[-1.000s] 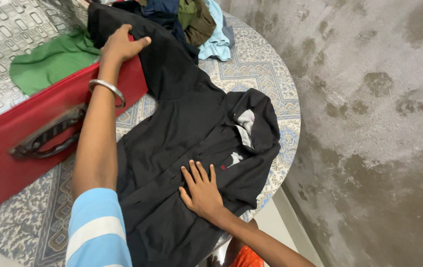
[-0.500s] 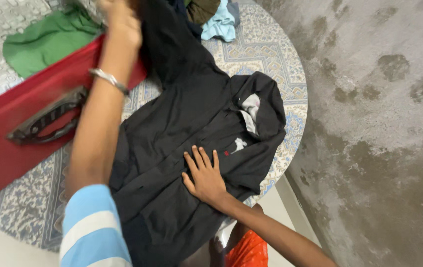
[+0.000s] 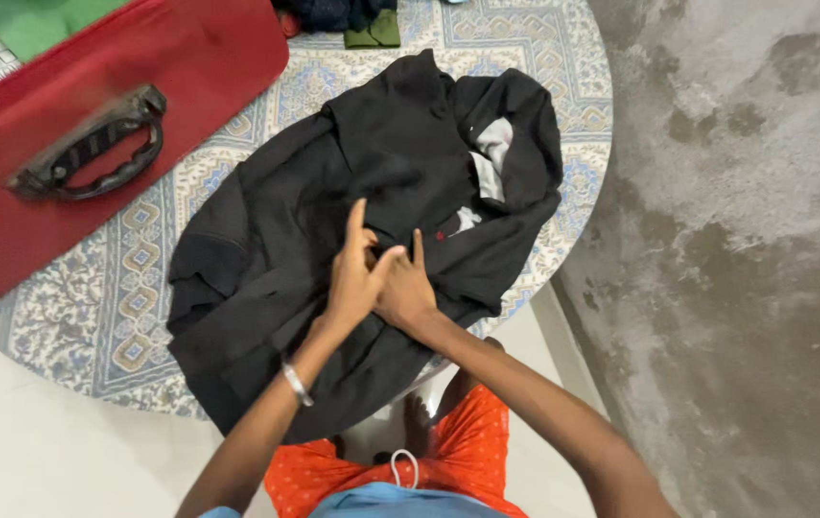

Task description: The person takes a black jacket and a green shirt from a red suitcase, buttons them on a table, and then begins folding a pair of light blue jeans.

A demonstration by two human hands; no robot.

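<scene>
A black collared shirt (image 3: 276, 240) lies spread on the round table, its collar (image 3: 515, 144) toward the right edge and a small red mark on the chest. Both my hands meet on the middle of the shirt. My right hand (image 3: 412, 291) lies flat on the cloth with its fingers apart. My left hand (image 3: 351, 273), a metal bangle on its wrist, rests partly over the right one with the forefinger stretched out. Neither hand visibly grips the cloth.
A red suitcase (image 3: 93, 105) with a dark handle (image 3: 89, 149) lies open at the upper left, a green garment (image 3: 26, 19) inside. Folded dark clothes (image 3: 352, 19) sit at the table's far side. The patterned tablecloth (image 3: 132, 317) covers the table. A stained wall (image 3: 746, 240) stands to the right.
My left hand came down from the suitcase rim to the middle of the shirt beside my right hand. The shirt's sleeve now lies on the table. The view shifted toward me.
</scene>
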